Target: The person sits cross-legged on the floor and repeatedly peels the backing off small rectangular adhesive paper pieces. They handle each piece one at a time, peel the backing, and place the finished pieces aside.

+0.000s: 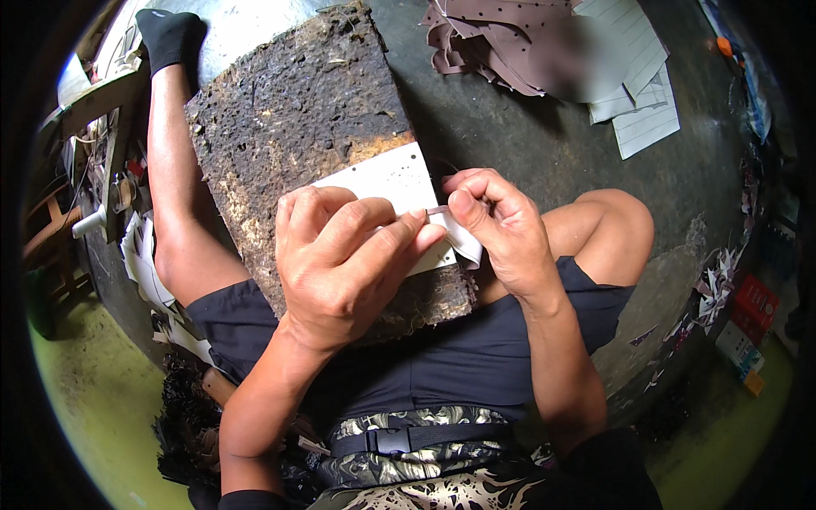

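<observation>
A rough dark brown board (297, 119) rests on my lap, tilted away from me. On its near end lies a white card (387, 180) with small dots. My left hand (340, 263) presses down on the card, its fingers reaching right. My right hand (497, 225) pinches a small pale folded strip (463, 242) at the card's right edge, thumb against forefinger. The tips of both hands meet at that strip. Part of the card is hidden under my left hand.
A pile of brown dotted pieces (493, 42) and white lined sheets (646, 102) lie on the grey floor beyond my right knee. My left leg in a black sock (170, 38) stretches out at the left. Paper scraps and red boxes (752, 306) sit at the right.
</observation>
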Motion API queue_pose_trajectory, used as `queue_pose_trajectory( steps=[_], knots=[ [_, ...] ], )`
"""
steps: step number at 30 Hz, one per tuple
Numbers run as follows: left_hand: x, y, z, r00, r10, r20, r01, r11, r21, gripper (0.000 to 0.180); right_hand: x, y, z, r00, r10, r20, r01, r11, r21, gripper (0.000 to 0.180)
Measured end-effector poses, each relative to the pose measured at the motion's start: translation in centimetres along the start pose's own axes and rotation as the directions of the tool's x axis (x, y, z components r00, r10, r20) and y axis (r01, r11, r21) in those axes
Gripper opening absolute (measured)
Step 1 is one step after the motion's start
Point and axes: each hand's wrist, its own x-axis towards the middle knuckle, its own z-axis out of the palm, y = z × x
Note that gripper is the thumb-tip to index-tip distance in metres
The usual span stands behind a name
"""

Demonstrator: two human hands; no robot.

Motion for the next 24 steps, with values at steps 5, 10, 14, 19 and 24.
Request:
queue_pose_trajectory(
  steps=[5,10,14,19,24],
  knots=[
    [0.0,0.1,0.1,0.999,0.027,0.044,-0.028,0.999,0.02,0.029,0.0,0.2,-0.5,0.996,-0.069,-0.05,0.059,0.982,-0.179,0.028],
    [0.8,0.8,-0.4,0.992,0.011,0.127,-0.016,0.999,0.035,0.031,0.4,0.4,-1.6,0.948,-0.287,-0.141,0.196,0.87,-0.452,0.031],
    [1.2,2.7,-1.4,0.963,-0.18,0.203,0.201,0.975,-0.091,0.024,-0.2,-1.2,-2.7,0.915,-0.248,-0.318,0.122,0.922,-0.367,0.029],
    [0.7,6.9,-2.4,0.411,-0.285,0.866,0.908,0.041,-0.417,0.054,-3.9,-4.2,-2.1,0.873,-0.457,-0.172,0.413,0.879,-0.239,0.018],
    [0.6,9.5,-0.7,0.376,-0.358,0.855,0.619,-0.589,-0.519,0.054,-6.7,-4.0,-0.3,0.803,-0.589,-0.089,0.593,0.779,0.204,0.031]
  ],
)
